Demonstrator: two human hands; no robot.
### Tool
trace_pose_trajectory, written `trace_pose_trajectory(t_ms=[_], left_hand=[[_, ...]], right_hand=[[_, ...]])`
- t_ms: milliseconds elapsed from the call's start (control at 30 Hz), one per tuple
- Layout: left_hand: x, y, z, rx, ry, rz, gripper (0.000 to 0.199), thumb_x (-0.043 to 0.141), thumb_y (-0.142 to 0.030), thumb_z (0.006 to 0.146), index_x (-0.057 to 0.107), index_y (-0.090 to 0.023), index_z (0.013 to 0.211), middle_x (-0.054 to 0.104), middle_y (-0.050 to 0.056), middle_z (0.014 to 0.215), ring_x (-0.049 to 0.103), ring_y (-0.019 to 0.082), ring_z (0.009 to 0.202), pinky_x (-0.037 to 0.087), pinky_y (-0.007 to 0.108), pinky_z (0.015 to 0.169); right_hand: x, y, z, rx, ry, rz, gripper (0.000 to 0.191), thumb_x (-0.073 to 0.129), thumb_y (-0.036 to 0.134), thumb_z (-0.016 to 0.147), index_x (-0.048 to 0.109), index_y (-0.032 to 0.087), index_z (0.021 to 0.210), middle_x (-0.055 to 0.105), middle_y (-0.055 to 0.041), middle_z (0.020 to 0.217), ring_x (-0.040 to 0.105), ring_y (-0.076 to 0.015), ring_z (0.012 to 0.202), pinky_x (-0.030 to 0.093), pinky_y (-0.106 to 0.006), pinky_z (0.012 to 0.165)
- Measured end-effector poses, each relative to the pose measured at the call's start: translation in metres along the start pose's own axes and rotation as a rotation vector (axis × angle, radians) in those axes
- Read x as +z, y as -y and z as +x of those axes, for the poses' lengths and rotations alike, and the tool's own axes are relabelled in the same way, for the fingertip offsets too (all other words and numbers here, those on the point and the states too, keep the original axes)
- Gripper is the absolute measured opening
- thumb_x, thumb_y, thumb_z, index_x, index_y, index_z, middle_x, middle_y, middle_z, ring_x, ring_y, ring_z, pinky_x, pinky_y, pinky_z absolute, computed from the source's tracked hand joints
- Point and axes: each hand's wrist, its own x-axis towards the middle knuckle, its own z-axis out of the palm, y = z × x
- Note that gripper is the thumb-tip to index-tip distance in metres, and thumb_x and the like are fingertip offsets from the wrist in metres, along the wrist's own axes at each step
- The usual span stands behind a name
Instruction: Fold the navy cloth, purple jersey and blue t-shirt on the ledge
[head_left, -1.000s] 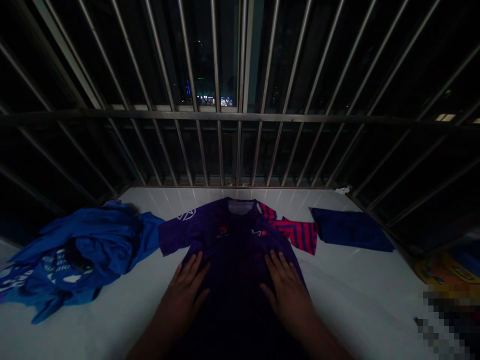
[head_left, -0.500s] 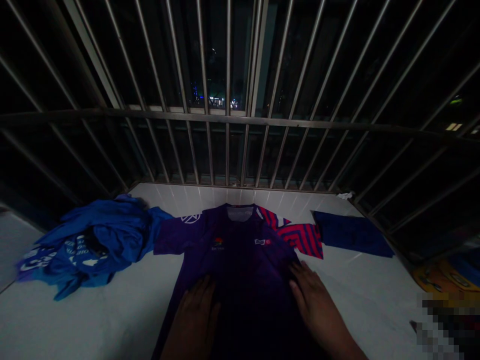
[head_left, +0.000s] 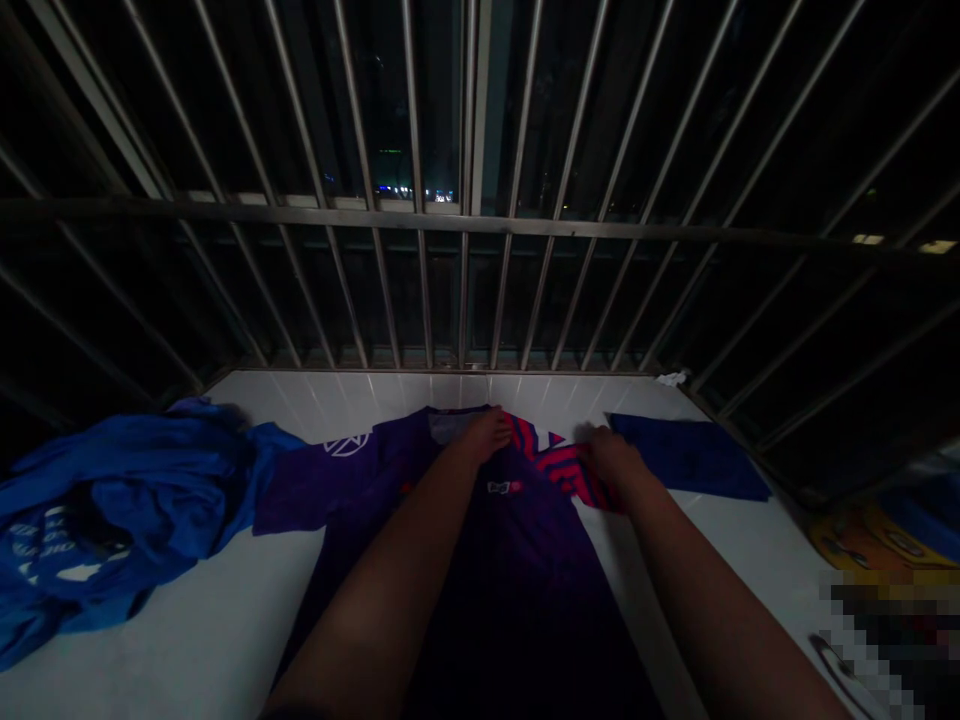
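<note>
Shirt collar [head_left: 448, 426] is being touched by bent left hand [head_left: 487, 432], striped sleeve [head_left: 559, 470] by half-closed right hand [head_left: 613, 456]. Grips can't be told.

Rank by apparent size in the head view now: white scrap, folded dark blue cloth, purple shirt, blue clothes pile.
1. Purple shirt
2. Blue clothes pile
3. Folded dark blue cloth
4. White scrap

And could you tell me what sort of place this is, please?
Probably a barred window bay or enclosed balcony at night: metal bars rise along a pale surface's edges, and small lights shine in the dark beyond.
</note>
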Motion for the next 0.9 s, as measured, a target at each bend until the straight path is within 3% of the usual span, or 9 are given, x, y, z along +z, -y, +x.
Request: trace_pose_trajectory(t_ms=[133, 267, 333, 467, 533, 600, 733, 800, 900], left_hand=[[-0.032, 0.01, 0.024, -0.073, 0.01, -0.163, 0.03, 0.052, -0.045, 0.112, 0.065, -0.018, 0.113, 0.078, 0.022, 0.126, 0.077, 0.029, 0.126, 0.058, 0.048, 0.116], [-0.05, 0.018, 0.011, 0.021, 0.127, -0.411, 0.036, 0.054, -0.045, 0.111, 0.073, -0.014, 0.113, 0.079, 0.023, 0.126, 0.077, 0.027, 0.126, 0.056, 0.043, 0.119], [-0.053, 0.021, -0.002, 0.027, 0.335, -0.337, 0.032, 0.062, -0.04, 0.107, 0.077, -0.012, 0.116, 0.081, 0.023, 0.125, 0.078, 0.029, 0.123, 0.055, 0.045, 0.119], [-0.05, 0.023, -0.023, -0.159, 0.914, 0.044, 0.038, 0.075, -0.034, 0.098, 0.08, -0.016, 0.131, 0.078, 0.02, 0.14, 0.075, 0.035, 0.131, 0.054, 0.05, 0.118], [-0.048, 0.025, -0.026, -0.241, 0.99, 0.154, 0.035, 0.076, -0.034, 0.096, 0.083, -0.02, 0.128, 0.08, 0.016, 0.139, 0.075, 0.034, 0.134, 0.054, 0.047, 0.118], [-0.045, 0.03, -0.023, -0.259, 0.901, 0.161, 0.032, 0.079, -0.034, 0.093, 0.083, -0.024, 0.124, 0.083, 0.013, 0.131, 0.077, 0.033, 0.129, 0.054, 0.046, 0.117], [-0.042, 0.039, -0.009, -0.181, 0.572, -0.018, 0.033, 0.086, -0.031, 0.09, 0.077, -0.028, 0.122, 0.084, 0.012, 0.123, 0.082, 0.033, 0.116, 0.058, 0.056, 0.114], [-0.04, 0.04, -0.001, -0.161, 0.423, -0.117, 0.023, 0.08, -0.031, 0.095, 0.074, -0.026, 0.117, 0.084, 0.013, 0.117, 0.083, 0.031, 0.11, 0.06, 0.056, 0.112], [-0.038, 0.038, 0.009, -0.189, 0.234, -0.302, 0.01, 0.062, -0.027, 0.107, 0.068, -0.02, 0.112, 0.082, 0.015, 0.108, 0.083, 0.026, 0.104, 0.061, 0.046, 0.112]], right_hand=[[0.004, -0.031, 0.004, -0.01, 0.095, 0.013, 0.026, 0.066, 0.035, 0.104, 0.08, 0.016, 0.117, 0.082, -0.0184, 0.121, 0.078, -0.0307, 0.115, 0.054, -0.033, 0.091], [0.0, -0.055, -0.004, -0.065, 0.113, 0.067, 0.028, 0.061, 0.038, 0.104, 0.081, 0.019, 0.1, 0.084, -0.0146, 0.108, 0.079, -0.0271, 0.102, 0.054, -0.03, 0.085], [0.002, -0.063, -0.011, -0.074, 0.071, 0.181, 0.035, 0.053, 0.042, 0.106, 0.079, 0.019, 0.101, 0.083, -0.0132, 0.106, 0.079, -0.0258, 0.098, 0.054, -0.03, 0.082], [0.012, -0.069, -0.021, -0.006, 0.0, 0.364, 0.033, 0.052, 0.05, 0.103, 0.069, 0.023, 0.096, 0.081, -0.0089, 0.089, 0.077, -0.0253, 0.083, 0.052, -0.031, 0.072], [0.014, -0.07, -0.023, 0.041, -0.029, 0.352, 0.028, 0.058, 0.05, 0.099, 0.066, 0.024, 0.093, 0.08, -0.0083, 0.086, 0.077, -0.0258, 0.08, 0.051, -0.031, 0.07], [0.014, -0.07, -0.023, 0.07, -0.047, 0.348, 0.024, 0.06, 0.048, 0.098, 0.066, 0.024, 0.093, 0.08, -0.0089, 0.087, 0.077, -0.0262, 0.081, 0.051, -0.032, 0.07], [0.008, -0.068, -0.026, 0.12, -0.003, 0.365, 0.022, 0.058, 0.043, 0.097, 0.069, 0.024, 0.093, 0.08, -0.0091, 0.086, 0.077, -0.0269, 0.081, 0.051, -0.033, 0.069], [0.005, -0.064, -0.03, 0.153, -0.017, 0.378, 0.021, 0.055, 0.041, 0.096, 0.068, 0.025, 0.091, 0.08, -0.0089, 0.086, 0.077, -0.0268, 0.082, 0.051, -0.033, 0.07], [-0.003, -0.051, -0.04, 0.174, -0.168, 0.407, 0.023, 0.048, 0.042, 0.097, 0.065, 0.026, 0.092, 0.08, -0.0082, 0.086, 0.077, -0.0269, 0.084, 0.052, -0.033, 0.072]])
